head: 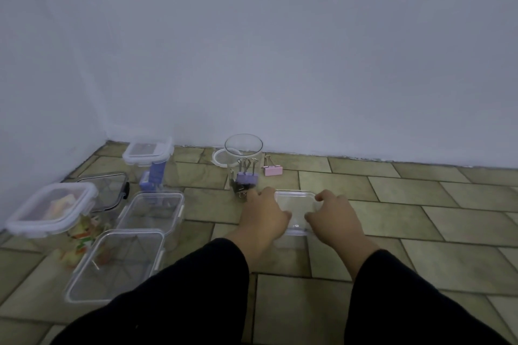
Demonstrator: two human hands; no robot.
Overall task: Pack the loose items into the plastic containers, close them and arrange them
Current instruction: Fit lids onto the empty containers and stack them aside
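A small clear rectangular container (297,211) sits on the tiled floor at centre, its lid on top. My left hand (265,218) presses on its left edge and my right hand (335,218) on its right edge, fingers curled over the rim. Just behind stands a clear round jar (244,157) holding binder clips, a purple one (246,177) showing through its wall. A pink binder clip (272,169) lies loose on the floor to the jar's right.
Two empty clear containers (152,210) (117,263) stand at the left. A closed white-lidded box (51,209) holds colourful items, with more loose ones (84,238) beside it. A tall closed container (148,154), a dark-rimmed lid (109,187) and a round white lid (220,158) lie near the wall.
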